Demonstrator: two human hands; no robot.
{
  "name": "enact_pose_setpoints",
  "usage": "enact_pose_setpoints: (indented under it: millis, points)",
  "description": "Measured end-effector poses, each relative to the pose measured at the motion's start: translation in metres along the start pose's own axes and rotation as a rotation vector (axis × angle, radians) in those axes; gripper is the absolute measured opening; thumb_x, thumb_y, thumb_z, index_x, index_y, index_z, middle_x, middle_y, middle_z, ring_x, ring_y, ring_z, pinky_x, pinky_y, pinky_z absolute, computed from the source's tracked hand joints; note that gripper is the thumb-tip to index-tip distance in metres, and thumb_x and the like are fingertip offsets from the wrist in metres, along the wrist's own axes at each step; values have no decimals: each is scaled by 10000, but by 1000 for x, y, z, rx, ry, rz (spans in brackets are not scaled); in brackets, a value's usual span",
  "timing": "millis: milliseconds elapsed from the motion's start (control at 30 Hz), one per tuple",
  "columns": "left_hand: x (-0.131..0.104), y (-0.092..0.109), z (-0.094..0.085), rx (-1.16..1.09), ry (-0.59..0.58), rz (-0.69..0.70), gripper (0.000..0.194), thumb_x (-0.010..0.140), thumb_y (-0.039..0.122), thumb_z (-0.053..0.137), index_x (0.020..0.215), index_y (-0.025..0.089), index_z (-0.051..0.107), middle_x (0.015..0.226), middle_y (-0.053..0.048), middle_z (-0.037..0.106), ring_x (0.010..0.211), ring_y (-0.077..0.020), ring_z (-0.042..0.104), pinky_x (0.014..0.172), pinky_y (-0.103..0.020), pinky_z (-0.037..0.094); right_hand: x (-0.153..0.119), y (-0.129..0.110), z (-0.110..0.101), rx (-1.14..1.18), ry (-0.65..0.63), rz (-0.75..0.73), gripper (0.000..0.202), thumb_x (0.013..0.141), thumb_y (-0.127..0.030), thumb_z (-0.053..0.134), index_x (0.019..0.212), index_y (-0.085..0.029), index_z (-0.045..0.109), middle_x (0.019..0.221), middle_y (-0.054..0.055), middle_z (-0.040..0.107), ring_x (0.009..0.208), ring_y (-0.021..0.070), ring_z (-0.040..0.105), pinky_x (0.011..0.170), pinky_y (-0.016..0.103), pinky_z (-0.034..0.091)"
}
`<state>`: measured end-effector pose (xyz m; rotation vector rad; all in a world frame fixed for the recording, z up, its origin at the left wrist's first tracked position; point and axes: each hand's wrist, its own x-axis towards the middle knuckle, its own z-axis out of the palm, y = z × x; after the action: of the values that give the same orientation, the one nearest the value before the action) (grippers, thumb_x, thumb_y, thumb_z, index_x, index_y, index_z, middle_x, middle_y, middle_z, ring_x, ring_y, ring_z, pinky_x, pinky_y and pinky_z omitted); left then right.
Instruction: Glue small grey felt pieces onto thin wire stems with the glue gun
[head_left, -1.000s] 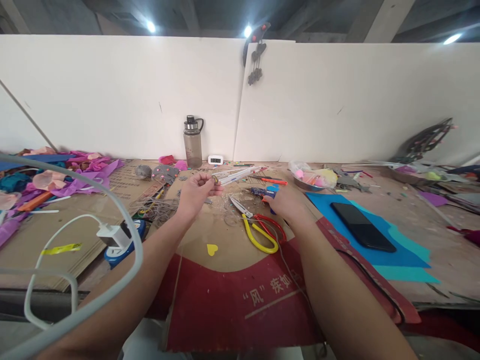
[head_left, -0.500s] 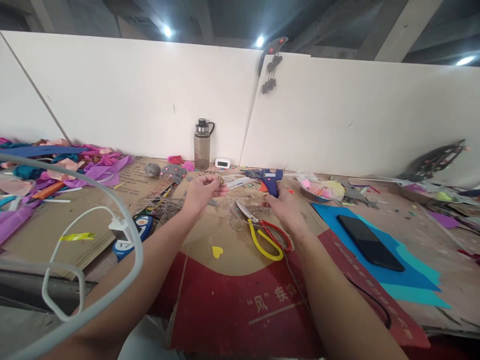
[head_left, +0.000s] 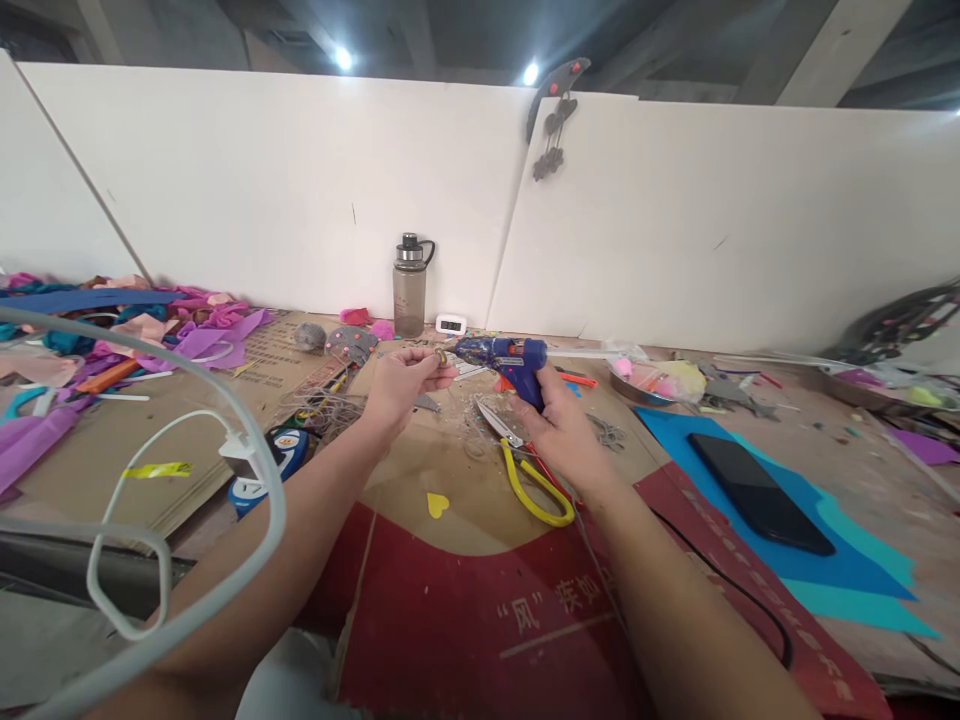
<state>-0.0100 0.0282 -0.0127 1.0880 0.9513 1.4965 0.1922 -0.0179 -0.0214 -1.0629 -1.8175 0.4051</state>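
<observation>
My right hand is wrapped round the handle of a blue hot glue gun, its nozzle pointing left. A white glue stick sticks out of the gun's back. Between the fingertips of my left hand is a small olive-gold ring-like piece, partly hidden. The nozzle is right beside this piece; whether they touch I cannot tell. Scissors with yellow and red handles lie below my right hand. A yellow paper heart rests on the cardboard.
A water bottle and a small white digital clock stand by the white partition. A black phone lies on blue sheets at right. A tape measure, white charger cable and heap of coloured cloth or paper are at left.
My right hand has lifted the glue gun from the table and brought its nozzle left to the small piece. My left hand stays nearly in place. The view has shifted slightly.
</observation>
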Motion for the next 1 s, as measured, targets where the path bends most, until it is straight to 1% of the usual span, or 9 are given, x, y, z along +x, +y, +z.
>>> enact_pose_setpoints:
  millis: [100,233,433,533,667,833,1000]
  points:
    - [-1,1,2,7,1,-2,166,679,206,722,698,113,586,634,-35,669,636,-145,689,661,-269,576,1,-3,-1,-70,-35,-2,430,897,-297,469,1318,-210,448,1238,103,579,1100,257,545,969,438,412]
    - [-2,4,5,15,4,-7,150,693,187,713,703,108,586,630,-44,676,623,-156,694,646,-274,581,0,-3,-2,-126,-51,0,425,897,-295,470,1308,-188,447,1164,115,608,1033,263,566,911,429,440]
    - [-3,3,5,44,12,2,113,709,155,689,713,109,585,623,-58,689,604,-164,697,622,-276,586,-1,-3,-1,-214,-56,-12,356,906,-298,449,1246,-194,470,1111,120,624,987,266,586,852,415,455]
    - [-3,3,5,50,13,17,123,699,163,699,721,109,590,622,-59,691,606,-171,699,625,-286,591,-1,-5,-2,-266,-67,7,333,908,-306,440,1218,-193,480,1063,125,637,942,273,598,815,419,458]
    - [-3,4,5,51,26,31,164,684,204,723,721,110,594,612,-53,685,608,-177,698,632,-298,593,-2,-6,-2,-301,-68,15,345,911,-310,428,1235,-198,466,1041,124,639,907,271,601,784,415,460]
    - [-2,4,3,50,28,61,174,691,233,717,716,114,592,625,-57,690,618,-174,702,631,-283,591,-3,-6,-2,-319,-75,9,329,917,-324,411,1220,-208,468,1009,115,642,897,268,602,772,410,460]
    - [-2,3,3,45,19,47,175,675,219,724,715,120,585,614,-44,685,618,-179,703,635,-296,594,-3,-10,-3,-327,-76,21,347,916,-311,405,1240,-196,456,1039,123,638,928,268,597,789,408,459]
